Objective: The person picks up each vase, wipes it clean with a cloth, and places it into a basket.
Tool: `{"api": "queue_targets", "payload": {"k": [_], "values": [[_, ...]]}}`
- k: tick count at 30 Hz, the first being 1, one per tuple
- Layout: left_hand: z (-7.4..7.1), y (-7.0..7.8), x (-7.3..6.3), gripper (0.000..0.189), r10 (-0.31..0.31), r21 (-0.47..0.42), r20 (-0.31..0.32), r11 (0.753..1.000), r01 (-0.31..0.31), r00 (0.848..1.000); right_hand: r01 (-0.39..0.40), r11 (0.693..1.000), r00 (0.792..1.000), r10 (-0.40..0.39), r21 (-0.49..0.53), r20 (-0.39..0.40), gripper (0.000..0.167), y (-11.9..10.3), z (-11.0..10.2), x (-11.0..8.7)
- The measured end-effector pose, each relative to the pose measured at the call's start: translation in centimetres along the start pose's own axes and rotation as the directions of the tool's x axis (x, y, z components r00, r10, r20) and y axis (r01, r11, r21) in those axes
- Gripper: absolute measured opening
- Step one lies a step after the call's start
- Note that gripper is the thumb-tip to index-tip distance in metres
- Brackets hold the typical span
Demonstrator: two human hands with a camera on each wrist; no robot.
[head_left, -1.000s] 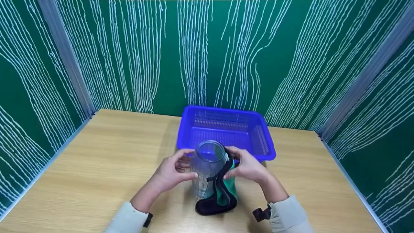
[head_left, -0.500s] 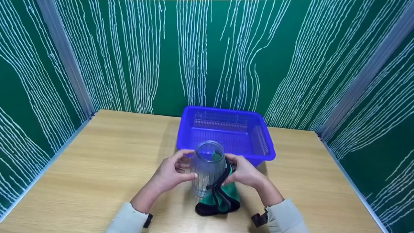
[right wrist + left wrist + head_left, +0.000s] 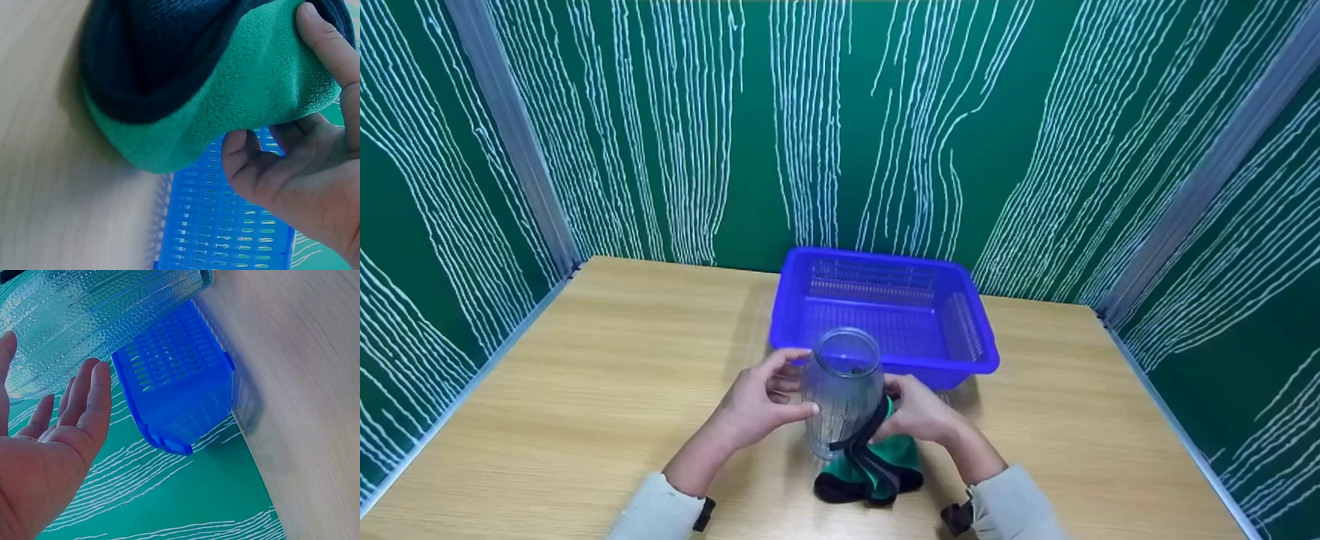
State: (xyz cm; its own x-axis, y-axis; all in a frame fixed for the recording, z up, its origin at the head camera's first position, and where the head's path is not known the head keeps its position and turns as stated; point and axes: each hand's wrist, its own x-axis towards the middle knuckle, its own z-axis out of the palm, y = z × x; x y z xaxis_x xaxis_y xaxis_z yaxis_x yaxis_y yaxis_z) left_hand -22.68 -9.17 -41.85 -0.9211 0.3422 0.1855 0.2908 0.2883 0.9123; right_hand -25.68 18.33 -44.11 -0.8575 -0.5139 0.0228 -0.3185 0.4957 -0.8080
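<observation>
A clear ribbed glass jar [image 3: 844, 401] stands upright with its open mouth at the top. My left hand [image 3: 754, 397] holds it from the left side, thumb in front and fingers behind. In the left wrist view the jar's textured wall [image 3: 101, 326] passes over the fingers. My right hand [image 3: 926, 412] pinches a green fleecy cloth with black edging [image 3: 896, 450] against the jar's lower right side. The right wrist view shows the thumb on the green face of the cloth [image 3: 264, 67] and the other fingers partly hidden behind it. The cloth's lower folds bunch up near the tabletop.
Behind the jar, a blue plastic basket [image 3: 885, 315] with slotted walls stands on the wooden table [image 3: 645, 360]. Its front rim is close to both hands. Green walls with white wavy lines [image 3: 810, 135] enclose the back and sides.
My right hand has slid the cloth down the jar's right side, from near the rim to lower on the wall. The cloth has bunched lower. My left hand and the jar stay put.
</observation>
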Motion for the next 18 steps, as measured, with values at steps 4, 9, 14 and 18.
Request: {"api": "queue_targets", "payload": {"k": [4,9,14,18], "values": [[-0.02,-0.05,0.02,0.063,-0.006,0.004,0.002,1.000,0.006,1.000,-0.013,1.000,1.000,0.013,-0.024,0.003,0.050,0.27,0.41,0.03],[-0.04,0.17,-0.01,0.063,-0.014,0.015,0.018,1.000,0.014,1.000,-0.013,0.999,1.000,0.013,-0.041,0.007,0.050,0.66,0.69,-0.05],[0.23,0.48,-0.32,0.065,-0.009,0.048,0.015,0.999,0.009,1.000,0.013,0.999,1.000,-0.014,-0.038,-0.005,0.059,0.71,0.65,-0.32],[0.66,0.65,-0.45,0.068,0.001,0.045,-0.019,0.999,0.000,1.000,0.038,0.999,0.999,-0.037,0.014,-0.018,0.068,0.39,0.22,-0.49]]}}
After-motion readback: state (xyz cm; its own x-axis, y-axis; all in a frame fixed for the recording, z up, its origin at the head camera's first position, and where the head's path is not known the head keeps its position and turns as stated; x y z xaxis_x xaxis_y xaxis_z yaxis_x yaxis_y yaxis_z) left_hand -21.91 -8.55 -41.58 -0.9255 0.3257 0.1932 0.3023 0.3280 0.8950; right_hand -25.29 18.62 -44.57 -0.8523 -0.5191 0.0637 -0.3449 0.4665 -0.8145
